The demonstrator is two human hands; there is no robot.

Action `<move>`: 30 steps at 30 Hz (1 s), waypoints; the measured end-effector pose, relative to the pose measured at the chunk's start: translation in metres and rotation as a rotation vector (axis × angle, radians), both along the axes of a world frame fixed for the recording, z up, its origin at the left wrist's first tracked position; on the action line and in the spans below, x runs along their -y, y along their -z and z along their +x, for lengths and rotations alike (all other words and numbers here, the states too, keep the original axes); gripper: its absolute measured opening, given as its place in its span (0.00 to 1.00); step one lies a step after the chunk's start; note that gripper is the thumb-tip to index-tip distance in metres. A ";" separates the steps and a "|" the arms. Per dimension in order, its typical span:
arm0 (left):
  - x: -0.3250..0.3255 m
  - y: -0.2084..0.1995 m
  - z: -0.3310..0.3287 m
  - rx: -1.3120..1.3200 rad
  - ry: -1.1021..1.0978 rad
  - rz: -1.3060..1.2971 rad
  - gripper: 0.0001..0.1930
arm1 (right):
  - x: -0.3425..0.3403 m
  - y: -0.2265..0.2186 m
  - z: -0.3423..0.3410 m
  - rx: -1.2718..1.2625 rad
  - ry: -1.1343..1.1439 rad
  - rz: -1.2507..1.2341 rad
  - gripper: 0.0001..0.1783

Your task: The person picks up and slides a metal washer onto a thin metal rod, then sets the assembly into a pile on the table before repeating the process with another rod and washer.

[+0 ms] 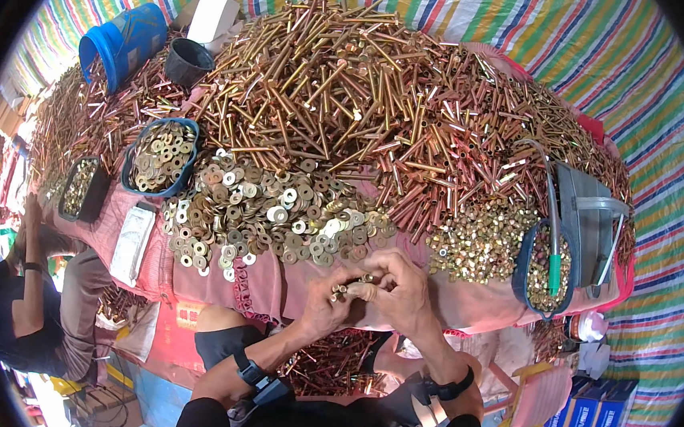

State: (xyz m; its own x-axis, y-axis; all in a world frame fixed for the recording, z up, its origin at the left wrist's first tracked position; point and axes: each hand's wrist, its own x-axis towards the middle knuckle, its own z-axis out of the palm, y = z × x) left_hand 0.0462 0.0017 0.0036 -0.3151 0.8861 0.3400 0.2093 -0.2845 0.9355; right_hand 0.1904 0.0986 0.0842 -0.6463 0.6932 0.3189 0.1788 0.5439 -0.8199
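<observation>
My left hand (325,302) and my right hand (396,288) meet at the near edge of the table, both closed around a short brass-coloured bolt (352,285) with small parts on it. Just beyond my fingers lies a spread of flat washers (270,208). To the right of it sits a heap of small yellow nuts (480,240). A huge pile of long coppery bolts (352,86) fills the table behind them. Each wrist wears a dark band.
A blue bowl of washers (160,157) and a dark tray (80,186) stand at the left, a blue bucket (124,40) and black pot (187,61) behind. A blue tub (548,270) and grey tray (586,221) are at right. Another person (38,302) sits at the lower left.
</observation>
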 end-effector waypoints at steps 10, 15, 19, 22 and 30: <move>-0.011 0.003 0.004 0.640 0.044 -0.108 0.10 | -0.016 -0.003 0.020 -0.077 0.166 -0.576 0.12; -0.017 0.001 0.002 0.532 -0.052 -0.146 0.13 | -0.029 0.021 0.021 0.308 -0.020 -0.629 0.16; -0.009 -0.003 0.008 0.432 -0.066 -0.074 0.16 | -0.029 0.039 0.013 0.355 0.182 -0.327 0.11; 0.001 -0.005 0.004 0.381 0.067 -0.055 0.18 | -0.036 0.043 0.007 0.302 0.257 -0.025 0.13; -0.007 -0.013 0.003 0.497 0.124 -0.187 0.10 | -0.045 0.046 0.003 0.435 0.216 0.186 0.15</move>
